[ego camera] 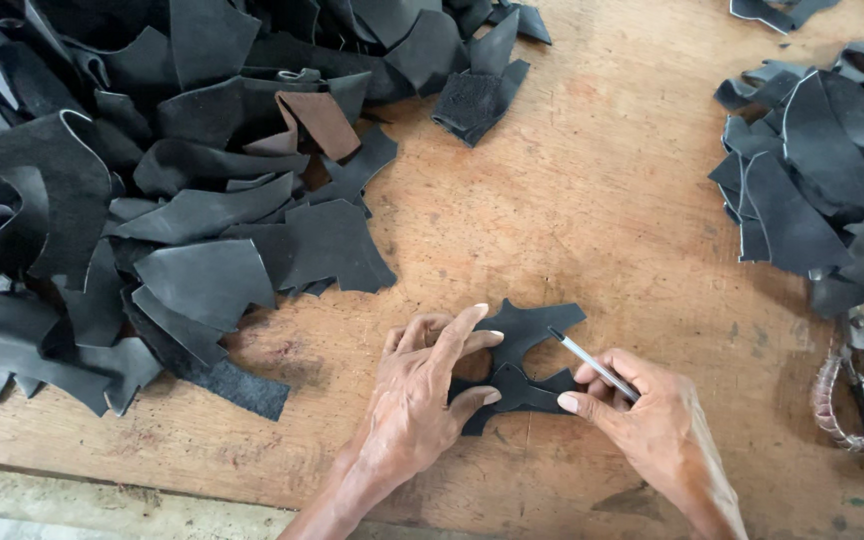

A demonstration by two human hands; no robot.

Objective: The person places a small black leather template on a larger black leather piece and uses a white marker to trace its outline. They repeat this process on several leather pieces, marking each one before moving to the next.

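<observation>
We see the wooden table (592,170) filling the frame, and the largest thing on it is a heap of dark leather offcuts (152,180) covering the upper left, with one brown scrap (317,120) among them. A smaller stack of cut dark pieces (822,170) sits at the right edge, and below it, at the lower right, lie scissors with wrapped handles (862,390)

In the lower centre of the frame lies the black cut-out leather piece (527,355), flat on the wood; its long axis runs from lower left to upper right, its widest lobe pointing toward the upper right. Our left hand (417,400) comes up from the bottom edge, wrist bent, fingers spread and pressed flat on the left part of the piece, the thumb on its lower edge. Our right hand (652,420) enters from the lower right, thumb and fingers pinching a slim silver pen (592,362), which slants up and left, its tip touching the piece near the middle
</observation>
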